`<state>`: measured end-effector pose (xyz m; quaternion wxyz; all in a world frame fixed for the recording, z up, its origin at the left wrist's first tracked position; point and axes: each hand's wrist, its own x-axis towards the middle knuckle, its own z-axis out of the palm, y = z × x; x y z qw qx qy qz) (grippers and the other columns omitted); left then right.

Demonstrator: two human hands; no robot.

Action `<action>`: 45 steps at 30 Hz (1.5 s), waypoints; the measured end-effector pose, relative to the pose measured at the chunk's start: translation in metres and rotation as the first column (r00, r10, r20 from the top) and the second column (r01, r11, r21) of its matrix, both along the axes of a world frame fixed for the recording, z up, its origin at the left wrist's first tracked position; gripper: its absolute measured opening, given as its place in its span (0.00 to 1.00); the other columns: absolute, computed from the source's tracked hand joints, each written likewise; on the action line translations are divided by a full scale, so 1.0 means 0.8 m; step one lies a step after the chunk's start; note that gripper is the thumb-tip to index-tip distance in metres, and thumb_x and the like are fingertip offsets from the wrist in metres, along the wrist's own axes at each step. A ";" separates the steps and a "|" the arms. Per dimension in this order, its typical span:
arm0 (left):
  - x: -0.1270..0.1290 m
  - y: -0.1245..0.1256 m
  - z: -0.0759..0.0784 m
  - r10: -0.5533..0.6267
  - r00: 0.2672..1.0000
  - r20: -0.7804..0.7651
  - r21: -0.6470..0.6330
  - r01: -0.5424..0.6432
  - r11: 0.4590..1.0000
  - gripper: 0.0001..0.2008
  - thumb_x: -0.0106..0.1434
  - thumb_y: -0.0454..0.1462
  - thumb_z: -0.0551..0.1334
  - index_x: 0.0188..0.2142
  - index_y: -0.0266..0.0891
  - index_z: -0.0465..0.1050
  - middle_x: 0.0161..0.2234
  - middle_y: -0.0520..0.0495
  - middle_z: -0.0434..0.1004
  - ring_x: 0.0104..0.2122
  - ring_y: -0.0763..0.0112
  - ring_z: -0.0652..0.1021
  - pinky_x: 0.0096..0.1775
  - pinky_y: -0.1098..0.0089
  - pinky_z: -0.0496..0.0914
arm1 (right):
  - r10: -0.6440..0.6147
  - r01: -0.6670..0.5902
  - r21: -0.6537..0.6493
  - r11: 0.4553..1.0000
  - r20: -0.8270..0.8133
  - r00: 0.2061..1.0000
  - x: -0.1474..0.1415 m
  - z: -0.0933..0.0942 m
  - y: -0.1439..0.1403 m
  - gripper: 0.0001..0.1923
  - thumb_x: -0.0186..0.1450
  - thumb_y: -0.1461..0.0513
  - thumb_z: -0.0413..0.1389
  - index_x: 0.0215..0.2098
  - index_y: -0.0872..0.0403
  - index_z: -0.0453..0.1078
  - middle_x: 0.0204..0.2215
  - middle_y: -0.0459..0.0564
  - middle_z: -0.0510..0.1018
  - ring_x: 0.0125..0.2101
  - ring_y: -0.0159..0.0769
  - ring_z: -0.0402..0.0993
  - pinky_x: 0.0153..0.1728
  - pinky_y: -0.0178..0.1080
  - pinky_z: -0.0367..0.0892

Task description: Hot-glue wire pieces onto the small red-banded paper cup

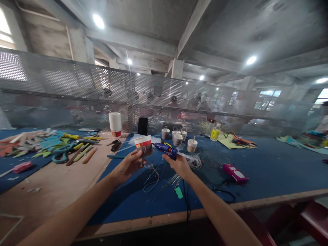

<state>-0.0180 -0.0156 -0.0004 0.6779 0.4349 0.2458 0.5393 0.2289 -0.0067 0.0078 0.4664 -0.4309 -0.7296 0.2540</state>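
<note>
My left hand (131, 164) grips a paper cup (143, 140) with a red and white rim band and a grey-brown wrapping round its lower part. The cup is tilted above the blue mat. My right hand (179, 164) is closed round a blue glue gun (164, 148), its nozzle pointing left, close to the cup's side. A pale glue stick (186, 156) sticks out of the gun's back. Below the hands lie a loop of grey cord (153, 186) and a bundle of thin wires (173, 182). A coil of cord (196, 162) rests right of my right hand.
Small wrapped cups (177, 138) stand behind the gun. Further back are a stack of paper cups (115, 123) and a black phone (142, 126). Scissors (61, 153) and tools lie left. A magenta box (235, 173) sits right. A perforated metal screen (153, 90) borders the table.
</note>
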 end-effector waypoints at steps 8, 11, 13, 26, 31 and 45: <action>0.004 -0.006 0.006 0.000 1.000 0.008 0.028 0.000 1.000 0.14 0.61 0.40 0.71 0.46 0.39 0.80 0.40 0.44 0.83 0.28 0.74 0.78 0.29 0.75 0.72 | -0.016 0.014 -0.046 0.999 -0.047 0.999 0.001 -0.006 0.006 0.20 0.65 0.45 0.59 0.30 0.53 0.73 0.13 0.40 0.65 0.18 0.33 0.65 0.26 0.36 0.63; 0.004 -0.005 0.006 0.046 0.999 -0.019 0.009 -0.046 0.999 0.15 0.62 0.40 0.70 0.47 0.39 0.79 0.44 0.43 0.83 0.29 0.73 0.79 0.32 0.73 0.75 | 0.005 -0.030 -0.131 0.991 -0.180 0.984 0.002 -0.008 0.014 0.19 0.63 0.47 0.60 0.39 0.53 0.70 0.13 0.36 0.66 0.15 0.30 0.63 0.23 0.34 0.62; 0.004 -0.004 0.004 0.104 0.993 -0.053 -0.012 -0.104 0.994 0.15 0.61 0.39 0.70 0.47 0.39 0.79 0.45 0.44 0.83 0.31 0.71 0.80 0.33 0.74 0.75 | 0.007 -0.067 -0.185 0.980 -0.309 0.951 0.001 -0.011 0.022 0.19 0.62 0.49 0.61 0.43 0.53 0.67 0.15 0.34 0.67 0.14 0.29 0.63 0.22 0.33 0.62; 0.005 0.003 0.000 0.163 0.985 -0.051 0.002 -0.163 0.987 0.15 0.60 0.37 0.72 0.47 0.40 0.79 0.44 0.44 0.82 0.36 0.68 0.82 0.33 0.74 0.76 | -0.135 0.072 -0.382 0.921 -0.141 0.981 0.013 -0.052 0.063 0.21 0.56 0.47 0.64 0.31 0.58 0.77 0.23 0.46 0.76 0.25 0.34 0.71 0.24 0.33 0.59; 0.005 0.002 0.000 0.149 0.987 -0.053 0.011 -0.149 0.989 0.16 0.60 0.37 0.72 0.48 0.39 0.79 0.46 0.43 0.82 0.36 0.67 0.82 0.33 0.73 0.76 | -0.258 0.312 -0.259 0.914 0.223 0.940 0.014 -0.054 0.067 0.22 0.54 0.45 0.66 0.28 0.55 0.74 0.25 0.48 0.79 0.30 0.38 0.74 0.28 0.34 0.59; 0.011 -0.001 0.003 0.183 0.981 -0.070 0.051 -0.180 0.982 0.21 0.57 0.39 0.74 0.50 0.39 0.78 0.49 0.42 0.82 0.43 0.64 0.82 0.41 0.69 0.75 | -0.418 0.413 0.125 0.902 0.492 0.764 0.006 -0.041 0.046 0.14 0.63 0.51 0.62 0.38 0.53 0.73 0.43 0.55 0.79 0.48 0.48 0.75 0.49 0.46 0.64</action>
